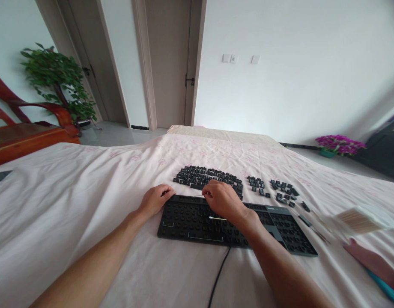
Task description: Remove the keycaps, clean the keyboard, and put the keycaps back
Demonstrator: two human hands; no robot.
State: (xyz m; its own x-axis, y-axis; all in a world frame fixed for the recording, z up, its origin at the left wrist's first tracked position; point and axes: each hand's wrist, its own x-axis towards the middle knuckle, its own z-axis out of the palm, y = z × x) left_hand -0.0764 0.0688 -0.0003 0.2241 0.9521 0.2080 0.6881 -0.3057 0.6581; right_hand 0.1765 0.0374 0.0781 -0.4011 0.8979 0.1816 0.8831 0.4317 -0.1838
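White sheet [71, 205] | keyboard [197, 220] lies left-right | right hand [224, 200] pinches swab [199, 195] | left hand [155, 200] curled on edge

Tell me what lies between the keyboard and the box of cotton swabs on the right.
In the head view, a few loose keycaps lie on the sheet between the keyboard and the swab box.

Right hand [225, 200] covers part of the keyboard [197, 220]; thin stick in its fingers too small to ID. Box [360, 220] at right blurred, contents unclear. Pink and blue thing [377, 267] cut off by frame edge.
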